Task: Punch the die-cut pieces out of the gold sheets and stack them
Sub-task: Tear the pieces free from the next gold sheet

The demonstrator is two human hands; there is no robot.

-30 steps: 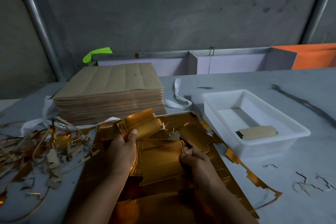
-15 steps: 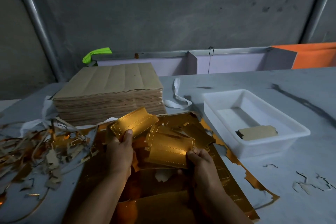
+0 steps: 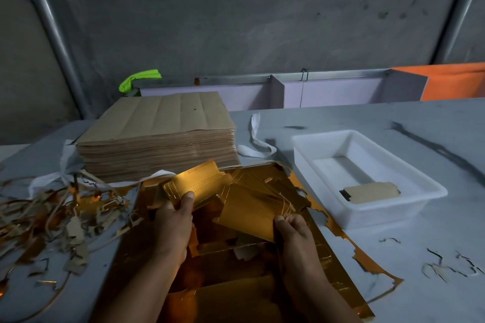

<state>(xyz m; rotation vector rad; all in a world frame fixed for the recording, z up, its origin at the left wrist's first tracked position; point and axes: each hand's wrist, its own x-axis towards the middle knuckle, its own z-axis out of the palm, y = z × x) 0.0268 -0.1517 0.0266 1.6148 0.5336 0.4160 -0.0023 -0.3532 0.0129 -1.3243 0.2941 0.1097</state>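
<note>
A torn gold sheet (image 3: pixel 322 252) lies on the table in front of me, with holes where pieces came out. My left hand (image 3: pixel 173 220) grips a gold die-cut piece (image 3: pixel 194 183) with dotted fold lines, thumb on top, held above the sheet's far left corner. My right hand (image 3: pixel 294 231) pinches the near corner of a small fanned bundle of gold pieces (image 3: pixel 252 207), just right of the left one. The two lots are apart. A few punched pieces (image 3: pixel 371 191) lie brown side up inside the white tray (image 3: pixel 393 212).
A tall stack of brown-backed sheets (image 3: pixel 160 136) stands behind the gold sheet at the left. Gold and brown offcut strips (image 3: pixel 60 212) are heaped at the left. Small scraps (image 3: pixel 446 265) lie near the right front. A white strap (image 3: pixel 256 144) lies behind.
My left hand's piece has lifted and tilted flatter. My right hand has drawn its gold pieces free of the sheet and shifted them right, away from the left hand's piece.
</note>
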